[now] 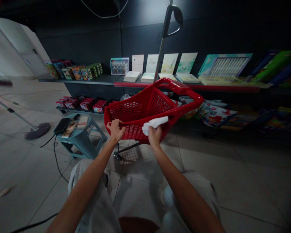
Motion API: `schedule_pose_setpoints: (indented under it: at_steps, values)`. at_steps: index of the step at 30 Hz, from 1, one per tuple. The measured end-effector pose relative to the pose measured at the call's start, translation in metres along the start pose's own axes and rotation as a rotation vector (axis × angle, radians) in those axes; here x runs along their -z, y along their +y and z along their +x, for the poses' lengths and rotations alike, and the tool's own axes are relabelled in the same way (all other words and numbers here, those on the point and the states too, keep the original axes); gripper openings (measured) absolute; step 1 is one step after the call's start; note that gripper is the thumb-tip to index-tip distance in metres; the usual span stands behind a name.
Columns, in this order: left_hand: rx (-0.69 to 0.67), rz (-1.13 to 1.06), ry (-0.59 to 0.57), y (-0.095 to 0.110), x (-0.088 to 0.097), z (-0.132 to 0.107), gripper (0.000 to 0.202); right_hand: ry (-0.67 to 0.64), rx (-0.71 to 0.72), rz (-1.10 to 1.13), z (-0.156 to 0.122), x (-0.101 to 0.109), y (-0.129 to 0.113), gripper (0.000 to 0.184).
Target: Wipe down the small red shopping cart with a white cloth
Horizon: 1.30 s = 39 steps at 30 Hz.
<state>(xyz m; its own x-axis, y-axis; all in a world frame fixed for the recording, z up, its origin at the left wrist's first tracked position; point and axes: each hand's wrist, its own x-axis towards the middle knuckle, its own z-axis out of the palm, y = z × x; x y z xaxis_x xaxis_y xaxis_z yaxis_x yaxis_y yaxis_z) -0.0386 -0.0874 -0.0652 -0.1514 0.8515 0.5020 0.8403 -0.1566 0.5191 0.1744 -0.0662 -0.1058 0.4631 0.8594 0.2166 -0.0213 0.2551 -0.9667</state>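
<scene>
A small red plastic shopping cart (135, 124) with perforated sides stands in front of me, its looped handle (196, 98) up at the right. My left hand (116, 129) grips the near rim at the cart's left corner, fingers hooked over the edge. In my right hand (155, 134) is a bunched white cloth (157, 122), pressed to the near rim further right. The cart's inner floor is hidden behind its near side. Under the basket, a caster wheel (117, 155) rests on the tiles.
Behind the cart runs a dark shelf holding books (149, 77), marker sets (120, 66), small boxes (80, 72) and snack bags (217, 115). A blue-grey stool (87, 139) carries a phone and other items at the left. Cables (55, 155) trail across the floor near a round stand base (37, 131).
</scene>
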Motion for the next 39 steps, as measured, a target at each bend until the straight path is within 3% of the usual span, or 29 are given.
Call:
schedule_pose_setpoints:
  at_steps: [4, 7, 13, 25, 28, 32, 39]
  values:
    - [-0.020, -0.019, 0.009, -0.001, 0.001, 0.000, 0.013, 0.042, 0.310, -0.384, 0.005, 0.004, -0.025, 0.041]
    - [-0.007, 0.000, -0.006, -0.002, 0.002, 0.001, 0.014, 0.029, 0.487, -0.549, 0.007, 0.006, -0.044, 0.041]
    - [-0.009, 0.003, -0.038, -0.006, 0.007, 0.002, 0.012, -0.202, 0.741, -0.779, 0.012, 0.019, -0.074, 0.034]
    - [-0.022, 0.000, -0.026, -0.017, 0.012, 0.007, 0.010, -0.292, 0.801, -1.041, 0.026, 0.029, -0.099, 0.020]
    - [-0.024, 0.004, -0.041, -0.019, 0.012, 0.009, 0.011, -0.260, 0.801, -1.060, 0.033, 0.035, -0.104, 0.018]
    - [-0.063, -0.018, -0.050, -0.021, 0.010, 0.008, 0.015, -0.165, 0.787, -1.081, 0.044, 0.048, -0.110, 0.020]
    - [-0.061, -0.038, -0.067, -0.015, 0.012, 0.008, 0.015, -0.152, 0.872, -1.113, 0.074, 0.079, -0.124, 0.026]
